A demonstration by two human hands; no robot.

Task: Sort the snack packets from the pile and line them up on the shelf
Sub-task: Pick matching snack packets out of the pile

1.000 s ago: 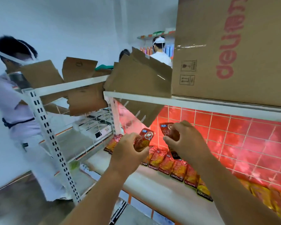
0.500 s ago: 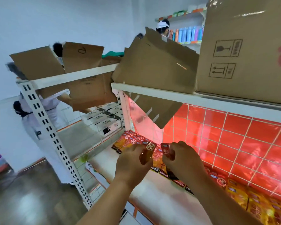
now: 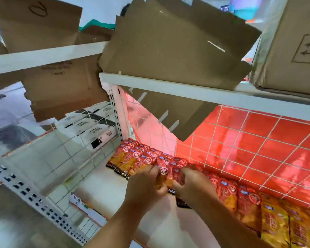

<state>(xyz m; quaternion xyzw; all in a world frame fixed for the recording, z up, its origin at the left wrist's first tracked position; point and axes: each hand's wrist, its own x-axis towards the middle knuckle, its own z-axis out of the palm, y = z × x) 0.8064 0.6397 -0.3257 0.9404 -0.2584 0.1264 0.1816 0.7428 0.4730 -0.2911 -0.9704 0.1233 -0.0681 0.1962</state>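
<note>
- White metal shelf board (image 3: 104,187), with a red panel behind a white wire grid (image 3: 258,144) at the back. Brown cardboard boxes (image 3: 177,42) sit on the tier above.
- Done: a row of red-and-orange foil snack packets (image 3: 132,158) lies overlapped along the back edge, from the left corner past both hands. Yellow foil packets (image 3: 276,222) continue the line at far right.
- Left hand (image 3: 145,191): fingers pinch 1 red packet with a round seal (image 3: 162,173), low over the middle of the row.
- Right hand (image 3: 191,187): curled round a second red packet with a black bottom band (image 3: 176,178), just beside the first.
- Read: the line looks well advanced, and these 2 packets are not yet set down.
- Source pile is out of view, so I can't tell how many remain.
- Frame is motion-blurred, so whether either held packet touches the row is unclear.
</note>
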